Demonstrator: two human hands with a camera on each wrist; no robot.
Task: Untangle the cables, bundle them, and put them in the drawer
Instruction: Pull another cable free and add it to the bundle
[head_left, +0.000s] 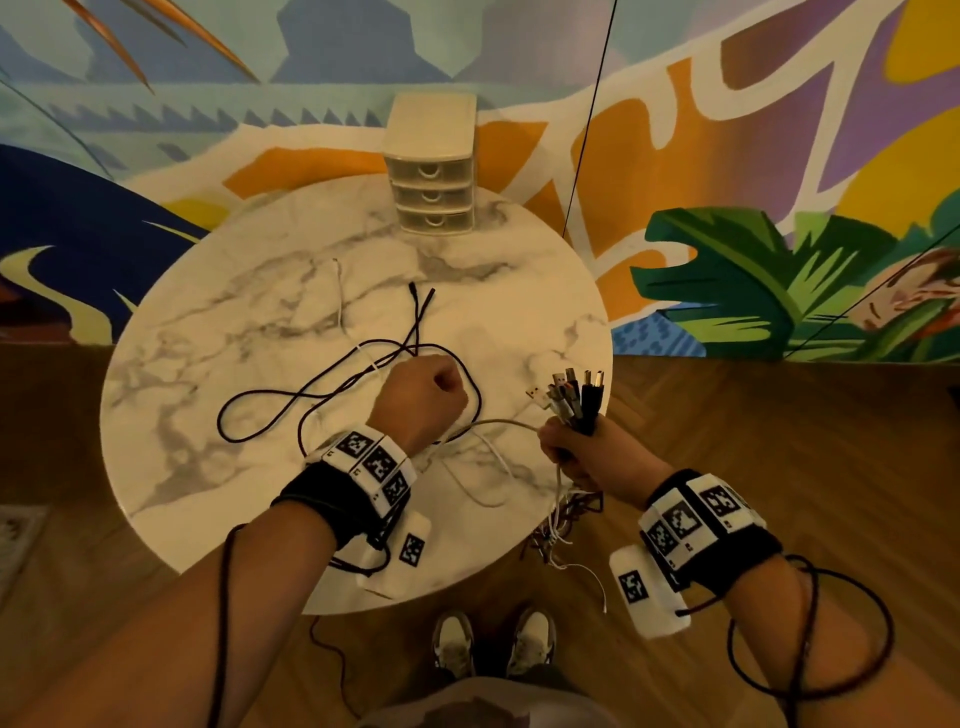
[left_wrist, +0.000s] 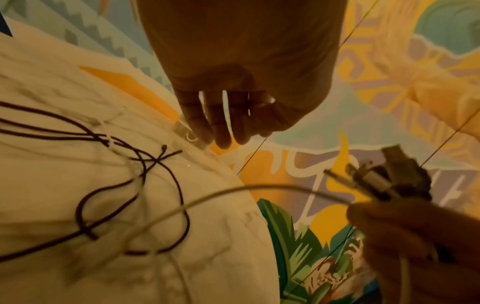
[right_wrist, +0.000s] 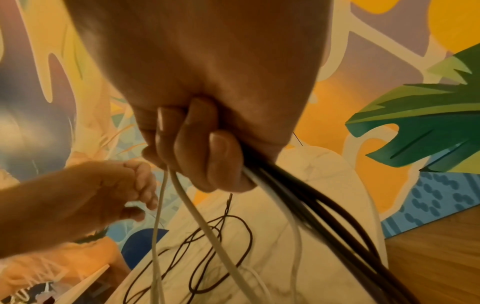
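Note:
My right hand (head_left: 576, 452) grips a bundle of cables (head_left: 571, 400) over the table's right edge, plugs pointing up; in the right wrist view its fingers (right_wrist: 197, 148) wrap white and black cords (right_wrist: 298, 191). The cords' tails hang off the table edge (head_left: 566, 519). A pale cable (head_left: 493, 423) arcs from that fist toward my left wrist. My left hand (head_left: 421, 400) hovers over a looped dark cable (head_left: 353, 384), its fingers (left_wrist: 221, 123) loosely curled with nothing seen between them. A thin white cable (head_left: 340, 301) lies further back. The small drawer unit (head_left: 431, 171) stands at the table's far edge, all three drawers closed.
The round marble table (head_left: 208, 338) stands against a painted mural wall, with wooden floor around it. A thin black line (head_left: 587, 130) hangs down beside the drawer unit. My shoes (head_left: 493, 644) are at the table's near edge. Dark cords run from both wrist bands.

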